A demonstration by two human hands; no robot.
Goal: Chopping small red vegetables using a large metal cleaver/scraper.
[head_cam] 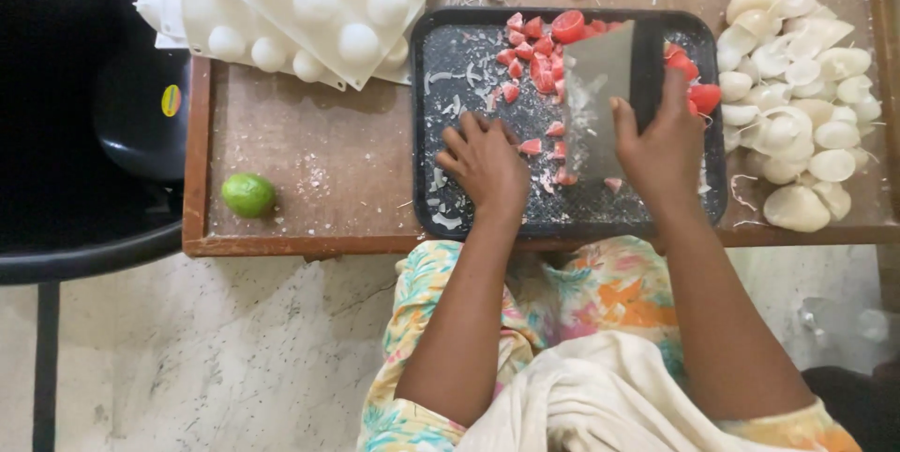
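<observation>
Scraper blade [598, 86] gripped by right hand [667, 144] over red chunks [539, 63] on black tray [441, 218]; left hand [486, 163] rests flat, empty, fingers spread.

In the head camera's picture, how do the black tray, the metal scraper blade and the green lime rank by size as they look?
Largest to smallest:
1. black tray
2. metal scraper blade, held in the right hand
3. green lime

All sit on the same table, so nearness hardly skews this.

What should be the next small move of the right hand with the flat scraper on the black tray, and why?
Probably push the scraper forward to gather the loose red pieces toward the pile. The right hand holds the blade on the black tray; the left hand rests flat beside the scattered bits.
</observation>
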